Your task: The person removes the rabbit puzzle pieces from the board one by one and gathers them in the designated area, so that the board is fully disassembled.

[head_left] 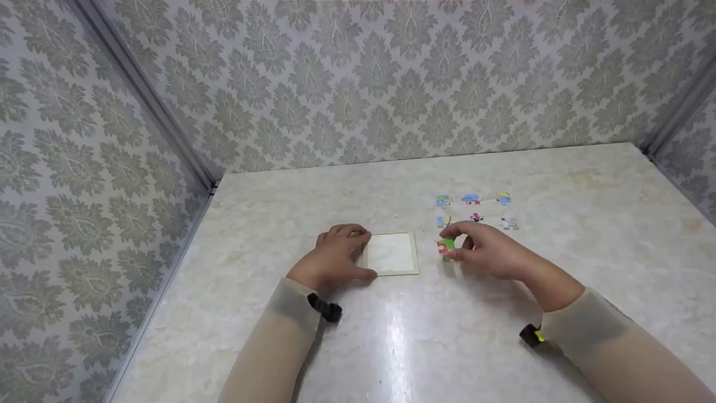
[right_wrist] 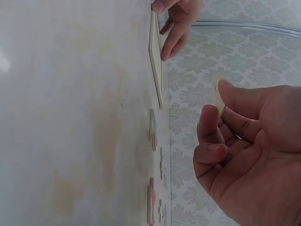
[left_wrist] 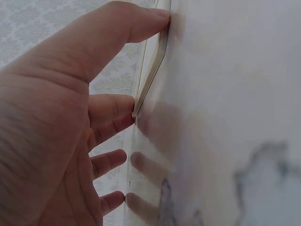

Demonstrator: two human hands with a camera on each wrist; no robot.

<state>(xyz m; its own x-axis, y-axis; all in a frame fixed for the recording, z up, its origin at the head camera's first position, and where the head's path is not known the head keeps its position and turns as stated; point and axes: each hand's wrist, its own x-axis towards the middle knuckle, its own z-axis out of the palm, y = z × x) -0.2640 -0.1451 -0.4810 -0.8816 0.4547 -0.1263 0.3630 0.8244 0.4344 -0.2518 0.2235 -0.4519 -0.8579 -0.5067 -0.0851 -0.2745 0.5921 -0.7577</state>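
A square tray with a pale wooden rim (head_left: 414, 253) lies flat on the table. My left hand (head_left: 334, 254) grips it at its left side, thumb (left_wrist: 146, 26) at the near corner and forefinger at the far one; the other fingers are spread. To the right of the tray, my right hand (head_left: 495, 252) pinches a green and red jigsaw piece (head_left: 448, 244) between thumb and fingers. The right wrist view has this piece (right_wrist: 217, 100) nearly edge-on, raised above the table, its pale side showing.
Several jigsaw pieces lie in rows behind the right hand, among them a blue one (head_left: 471, 198) and a pink one (head_left: 476, 216). In the right wrist view a green and red piece (right_wrist: 153, 129) lies near the tray. Patterned walls (head_left: 380, 84) enclose the table.
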